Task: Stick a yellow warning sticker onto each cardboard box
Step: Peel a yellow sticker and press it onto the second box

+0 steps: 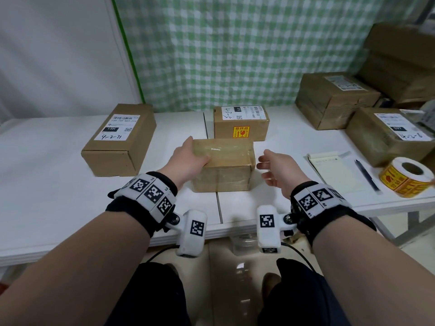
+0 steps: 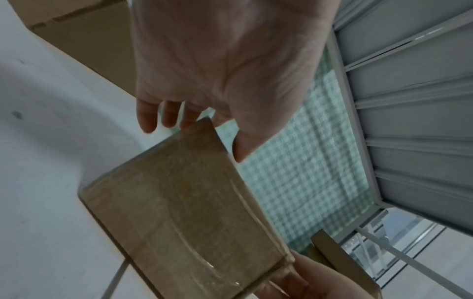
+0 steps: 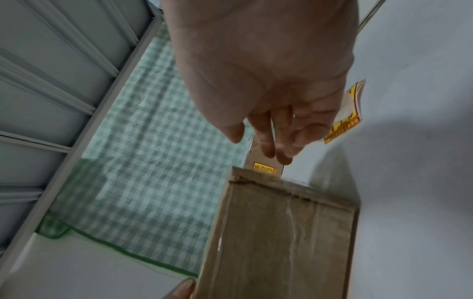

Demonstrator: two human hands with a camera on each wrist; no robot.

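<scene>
Plainly apart overhead: open right hand [image 1: 277, 172], taped box [image 1: 227, 158]; left hand [image 1: 188, 158] flat against it.

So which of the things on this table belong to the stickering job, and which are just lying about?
Job:
- taped box, with the left hand on its left end
- right hand, open beside it
- sticker roll
- stickered box behind
- left box
- far right box
- near right box

Lying about:
- notepad
- pen
- checked cloth
</scene>
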